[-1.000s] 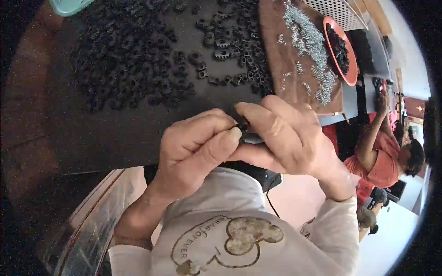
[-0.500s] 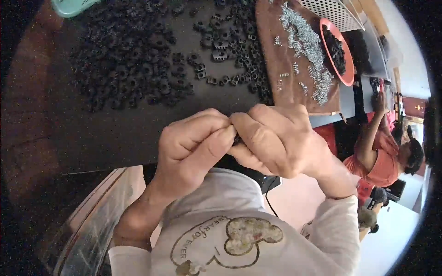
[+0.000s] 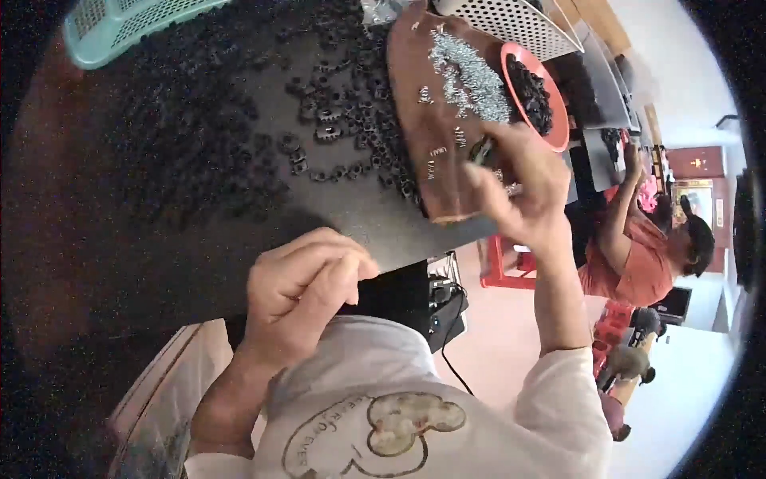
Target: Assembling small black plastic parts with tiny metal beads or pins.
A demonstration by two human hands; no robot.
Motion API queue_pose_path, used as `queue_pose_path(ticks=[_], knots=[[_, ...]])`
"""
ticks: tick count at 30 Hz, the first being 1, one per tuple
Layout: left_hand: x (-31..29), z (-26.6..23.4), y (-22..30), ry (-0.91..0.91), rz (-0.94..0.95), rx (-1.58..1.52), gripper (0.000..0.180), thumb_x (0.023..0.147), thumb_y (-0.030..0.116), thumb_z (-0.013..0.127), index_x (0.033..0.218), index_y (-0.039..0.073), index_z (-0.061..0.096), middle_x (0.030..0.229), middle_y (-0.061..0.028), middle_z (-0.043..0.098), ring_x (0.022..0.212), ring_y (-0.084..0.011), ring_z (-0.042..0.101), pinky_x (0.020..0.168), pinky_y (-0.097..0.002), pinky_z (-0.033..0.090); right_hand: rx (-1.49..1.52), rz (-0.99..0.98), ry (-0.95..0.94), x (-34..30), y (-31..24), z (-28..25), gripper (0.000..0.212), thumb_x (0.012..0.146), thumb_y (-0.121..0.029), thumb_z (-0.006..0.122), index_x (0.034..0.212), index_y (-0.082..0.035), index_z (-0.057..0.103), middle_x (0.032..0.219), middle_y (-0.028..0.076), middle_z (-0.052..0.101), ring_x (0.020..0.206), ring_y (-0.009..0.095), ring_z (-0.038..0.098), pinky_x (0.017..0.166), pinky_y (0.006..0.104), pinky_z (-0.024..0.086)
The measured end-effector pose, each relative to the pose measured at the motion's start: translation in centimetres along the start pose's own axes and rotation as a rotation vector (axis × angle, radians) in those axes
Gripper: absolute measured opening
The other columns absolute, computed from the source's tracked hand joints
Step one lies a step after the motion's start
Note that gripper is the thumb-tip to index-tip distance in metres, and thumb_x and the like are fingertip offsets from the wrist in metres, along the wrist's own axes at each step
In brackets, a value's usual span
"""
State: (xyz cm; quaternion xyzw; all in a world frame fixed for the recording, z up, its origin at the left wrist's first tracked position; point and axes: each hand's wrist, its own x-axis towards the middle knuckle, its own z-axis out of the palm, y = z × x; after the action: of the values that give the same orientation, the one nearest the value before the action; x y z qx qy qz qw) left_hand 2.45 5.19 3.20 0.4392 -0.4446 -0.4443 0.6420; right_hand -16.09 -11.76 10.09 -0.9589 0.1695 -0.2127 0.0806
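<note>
Over the brown cloth (image 3: 408,80), my right hand (image 3: 531,188) pinches a small dark piece (image 3: 481,149) between thumb and fingers. Its exact kind does not show. Just beyond those fingers lies a heap of small silver springs (image 3: 471,76), with a few loose springs nearer me. My left hand (image 3: 303,291) is closed at the table's near edge, thumb pressed to the curled fingers; whatever it may hold is hidden. Many small black notched parts (image 3: 327,128) are spread across the dark table (image 3: 383,231), beyond my left hand.
An orange-red plate (image 3: 561,128) of black pieces stands right of the springs, near a white perforated basket (image 3: 515,22). A green basket (image 3: 84,44) sits at the far left. A red stool (image 3: 507,281) and a co-worker in a red shirt (image 3: 638,259) are at the right.
My hands, together before, have come apart. The right one has moved right and away over the cloth with a dark piece; the left has dropped slightly nearer me. The view has shifted.
</note>
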Motion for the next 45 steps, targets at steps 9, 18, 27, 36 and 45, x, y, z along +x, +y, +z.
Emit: queue_pose_path(ticks=[9,18,27,36,45], knots=[[-2.1,-1.0,-0.6,0.025,-0.040,-0.007,0.026,0.096,0.013,0.053,0.082,-0.006,0.065,0.082,-0.0106,0.066,0.059,-0.0094,0.055,0.055,-0.0240,0.044,-0.111,0.629,0.258,-3.2,11.8,-2.7,0.040,0.089,-0.019,0.068,0.121,0.004,0.059,0.074,0.001,0.058,0.067,0.006,0.050,0.061,0.0229,0.044],[-2.0,-1.1,-0.9,0.034,-0.069,-0.050,0.026,0.096,0.012,0.052,0.080,-0.005,0.063,0.080,-0.0091,0.064,0.059,-0.0088,0.053,0.054,-0.0238,0.044,0.061,0.630,0.261,-4.1,13.8,-2.6,0.028,0.094,-0.015,0.060,0.112,0.006,0.062,0.092,0.008,0.068,0.082,0.009,0.058,0.075,0.0247,0.048],[-0.2,-0.6,-1.9,-0.007,-0.155,-0.025,0.021,0.095,0.007,0.052,0.082,-0.007,0.061,0.078,-0.0085,0.063,0.068,-0.0122,0.056,0.062,-0.0263,0.045,0.086,-0.056,-0.054,5.4,4.1,4.5,0.022,0.087,-0.003,0.061,0.109,0.001,0.062,0.088,0.013,0.061,0.080,0.024,0.060,0.073,0.0296,0.048],[-0.4,-1.0,-2.0,-0.002,-0.148,-0.032,0.020,0.095,0.007,0.053,0.083,-0.007,0.060,0.076,-0.0107,0.061,0.067,-0.0157,0.057,0.063,-0.0280,0.046,-0.052,-0.199,-0.160,11.9,3.0,11.6,0.018,0.081,-0.009,0.059,0.099,-0.005,0.059,0.095,0.015,0.056,0.085,0.037,0.062,0.070,0.0462,0.054],[-0.1,-1.5,-4.4,-0.017,0.057,0.077,0.019,0.094,0.007,0.054,0.078,-0.005,0.055,0.068,-0.0107,0.051,0.059,-0.0184,0.050,0.057,-0.0314,0.042,-0.107,-0.165,-0.283,12.1,0.9,12.1,0.028,0.079,-0.006,0.063,0.107,-0.003,0.059,0.093,0.015,0.054,0.083,0.038,0.060,0.071,0.0448,0.050]])
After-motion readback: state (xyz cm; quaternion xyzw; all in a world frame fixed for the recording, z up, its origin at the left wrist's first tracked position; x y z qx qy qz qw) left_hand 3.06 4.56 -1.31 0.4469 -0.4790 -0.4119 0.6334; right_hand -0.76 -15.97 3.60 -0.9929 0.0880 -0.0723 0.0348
